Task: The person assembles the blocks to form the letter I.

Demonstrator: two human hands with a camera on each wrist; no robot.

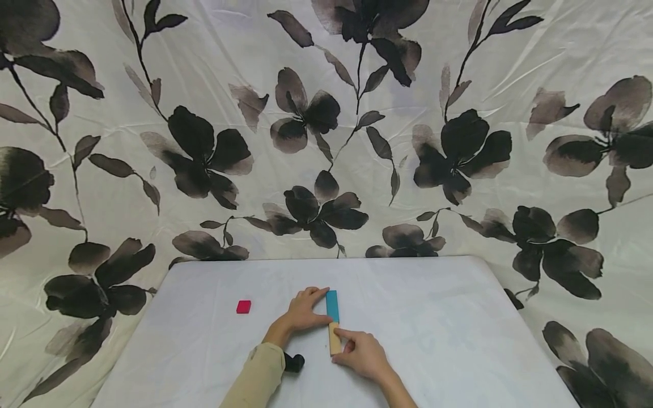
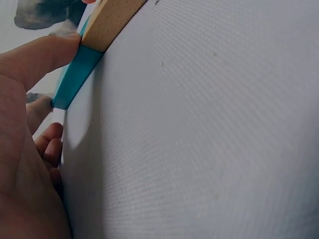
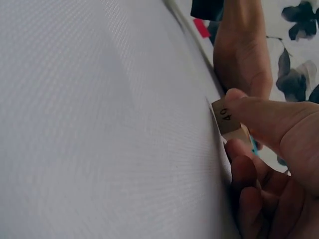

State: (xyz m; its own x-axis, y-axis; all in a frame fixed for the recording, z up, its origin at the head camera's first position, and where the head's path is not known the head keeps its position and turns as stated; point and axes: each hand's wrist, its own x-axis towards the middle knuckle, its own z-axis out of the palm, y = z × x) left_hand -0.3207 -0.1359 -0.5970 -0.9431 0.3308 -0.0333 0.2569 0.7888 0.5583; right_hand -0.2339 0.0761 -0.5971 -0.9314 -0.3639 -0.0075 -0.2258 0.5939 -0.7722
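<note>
Red block (image 1: 244,306) at far left, well apart from the rest. Next, left hand (image 1: 304,311), thumb and finger spanning a blue block (image 1: 333,306) end to end from its left side. Directly nearer, in line and touching end to end, a wooden block (image 1: 334,344), long axis running near to far; pinched lengthwise by the right hand (image 1: 363,352), the closer one. Beyond, white surface (image 1: 439,317) out to its right edge, with room for sideways shifting.

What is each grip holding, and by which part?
The left grip holds the blue block near its two ends. The right grip holds the wooden block by its near end and toward its far end.
</note>
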